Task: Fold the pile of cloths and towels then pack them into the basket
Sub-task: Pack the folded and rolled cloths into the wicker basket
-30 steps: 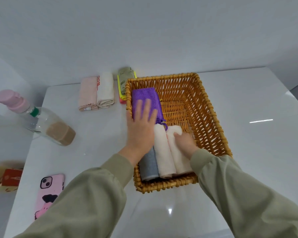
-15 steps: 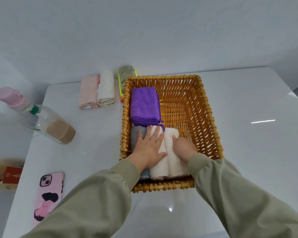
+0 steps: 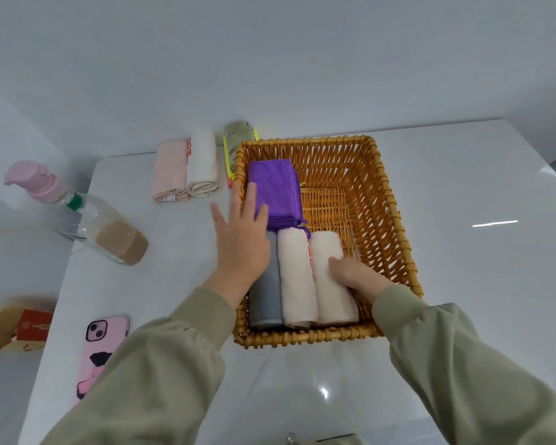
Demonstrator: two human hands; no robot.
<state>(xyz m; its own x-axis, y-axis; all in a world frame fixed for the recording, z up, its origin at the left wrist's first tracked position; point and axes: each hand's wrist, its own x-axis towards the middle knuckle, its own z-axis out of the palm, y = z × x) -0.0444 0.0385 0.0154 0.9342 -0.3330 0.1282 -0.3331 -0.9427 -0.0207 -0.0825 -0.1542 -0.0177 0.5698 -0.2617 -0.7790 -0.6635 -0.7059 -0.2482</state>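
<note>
The wicker basket (image 3: 384,200) sits on the white table (image 3: 469,258), and four of the folded pieces are already inside it. Three rolls lie side by side against its near wall: a grey towel (image 3: 265,300) on the left, a cream towel (image 3: 297,284) in the middle and a second cream towel (image 3: 333,297) just beside it on the right. A folded purple cloth (image 3: 275,187) lies flat behind them, in the far left corner.

The person's left hand (image 3: 241,242) is spread wide with the fingers straight. It is over the basket's left rim, with the fingertips over the near edge of the purple cloth and the palm covering the far end of the grey towel.

The right hand (image 3: 357,274) is on the second cream towel with the fingers bent and their tips on the top of the roll. The thumb is hidden, so I cannot tell whether it grips or only presses.

Outside the basket, a pink towel (image 3: 170,170) and a white towel (image 3: 203,165) lie touching each other on the table. A green cloth (image 3: 238,136) sits against the basket's far left corner. A pump bottle (image 3: 77,216) and a phone (image 3: 103,342) are farther left.
</note>
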